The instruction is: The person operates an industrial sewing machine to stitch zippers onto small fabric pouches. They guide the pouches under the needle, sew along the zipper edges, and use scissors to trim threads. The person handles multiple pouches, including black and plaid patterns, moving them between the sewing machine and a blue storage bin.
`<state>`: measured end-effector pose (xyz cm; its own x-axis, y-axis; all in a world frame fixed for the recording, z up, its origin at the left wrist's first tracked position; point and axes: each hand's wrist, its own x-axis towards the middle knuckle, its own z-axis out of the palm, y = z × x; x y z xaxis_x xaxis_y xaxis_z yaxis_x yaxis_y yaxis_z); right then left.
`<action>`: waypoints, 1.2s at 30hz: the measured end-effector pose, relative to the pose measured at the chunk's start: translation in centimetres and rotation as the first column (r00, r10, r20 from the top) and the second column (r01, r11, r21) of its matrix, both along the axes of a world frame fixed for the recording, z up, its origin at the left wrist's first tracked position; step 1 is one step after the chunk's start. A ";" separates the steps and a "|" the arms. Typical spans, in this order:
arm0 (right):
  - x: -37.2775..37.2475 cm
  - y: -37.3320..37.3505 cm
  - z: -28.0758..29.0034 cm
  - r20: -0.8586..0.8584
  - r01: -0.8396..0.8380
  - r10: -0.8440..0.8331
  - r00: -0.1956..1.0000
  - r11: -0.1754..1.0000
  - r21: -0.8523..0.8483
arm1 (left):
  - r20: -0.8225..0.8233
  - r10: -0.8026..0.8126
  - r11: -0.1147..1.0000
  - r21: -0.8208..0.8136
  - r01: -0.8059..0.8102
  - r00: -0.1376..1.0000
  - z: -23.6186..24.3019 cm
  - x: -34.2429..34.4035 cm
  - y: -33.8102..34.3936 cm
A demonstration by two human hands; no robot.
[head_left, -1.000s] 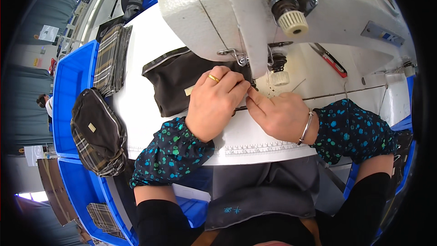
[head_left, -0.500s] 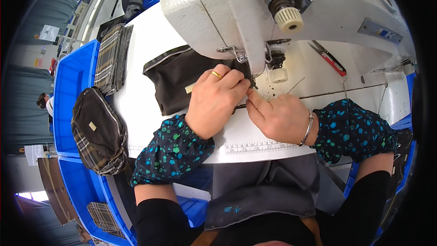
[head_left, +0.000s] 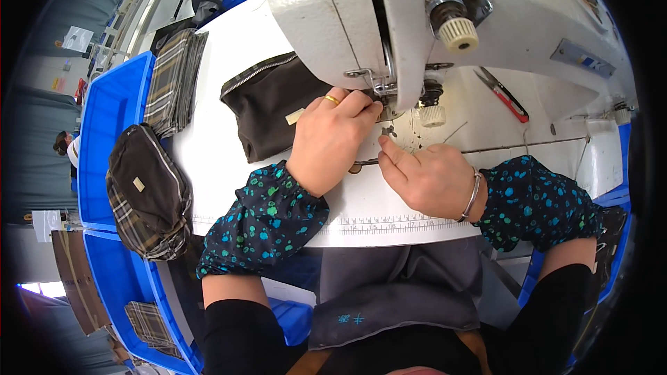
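A dark brown fabric pouch with a silver zipper along its far edge and a small pale tag lies flat on the white sewing table. Its right end runs beneath the head of a white sewing machine. My left hand, with a gold ring, has its fingers closed on the pouch's edge right by the presser foot. My right hand rests on the table just to the right, apart from the pouch. Its thumb and forefinger are slightly parted, with nothing visible between them.
Red-and-black thread snips lie right of the machine's needle area. Stacked plaid fabric pieces and a brown plaid-trimmed pouch sit at the left, beside blue bins. A printed ruler strip follows the near table edge.
My left hand and the pouch have shifted slightly away from me, toward the presser foot. My right fingertips, which were touching the left ones, are now apart from them.
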<state>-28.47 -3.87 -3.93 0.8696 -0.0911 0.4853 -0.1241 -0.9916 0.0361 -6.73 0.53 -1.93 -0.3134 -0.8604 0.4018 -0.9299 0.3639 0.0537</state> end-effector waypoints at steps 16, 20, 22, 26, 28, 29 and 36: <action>0.0 0.0 0.0 -0.010 0.003 -0.003 1.000 1.000 0.000 | 0.009 0.019 1.000 -0.008 -0.019 1.000 -0.2 0.1 -0.3; 0.1 0.0 -0.3 0.018 0.009 -0.009 1.000 1.000 -0.007 | 0.010 0.019 1.000 0.001 -0.020 1.000 0.0 0.2 -0.2; 0.1 0.0 -0.4 0.024 0.002 -0.001 1.000 1.000 -0.018 | -0.031 -0.019 1.000 0.003 0.019 0.999 0.4 0.5 -0.2; 0.0 -0.1 -0.7 0.032 -0.006 0.007 0.999 0.999 -0.034 | 0.045 0.026 0.999 0.039 -0.027 0.999 1.2 2.5 -0.5; 0.1 -0.2 -0.9 0.050 -0.013 0.015 0.999 0.999 -0.030 | 0.166 0.025 0.997 0.064 -0.036 0.986 1.4 3.3 -0.4; 0.2 -0.3 -0.9 0.059 -0.019 0.021 0.998 0.999 -0.030 | 0.236 0.025 0.996 0.079 -0.044 0.971 1.6 3.4 -0.2; 0.1 -0.4 -1.2 0.070 -0.025 0.026 0.997 1.000 -0.018 | 0.220 -0.009 0.936 0.345 -0.069 0.976 3.2 0.6 1.6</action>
